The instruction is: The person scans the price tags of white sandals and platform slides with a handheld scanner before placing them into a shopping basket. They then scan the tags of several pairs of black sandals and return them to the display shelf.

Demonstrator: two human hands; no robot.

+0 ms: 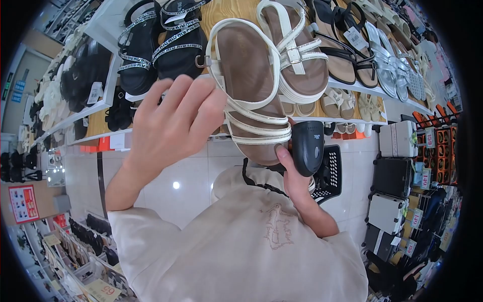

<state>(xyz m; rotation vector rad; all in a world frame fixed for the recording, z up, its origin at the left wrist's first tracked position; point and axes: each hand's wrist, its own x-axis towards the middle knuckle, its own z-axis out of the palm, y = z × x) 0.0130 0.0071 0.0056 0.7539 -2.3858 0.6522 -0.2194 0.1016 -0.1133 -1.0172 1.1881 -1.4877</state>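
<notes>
Head: right hand (296,182) grips white-strapped, brown-footbed sandal (247,80).

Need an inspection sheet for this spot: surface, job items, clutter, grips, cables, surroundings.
Surface: wood-topped shelf, visibly stocked.
Job's things: white-strapped sandal; similar sandal beside it; black handheld device.
Clutter: black sandals on the shelf; black basket lower down.
Left grip: curled beside the white-strapped sandal; contact unclear.
Right grip: holds that sandal; device alongside, attachment unclear.
Cables: nothing seen, except a dark cord by the shirt.
Surroundings: suitcases at right; tiled floor.
</notes>
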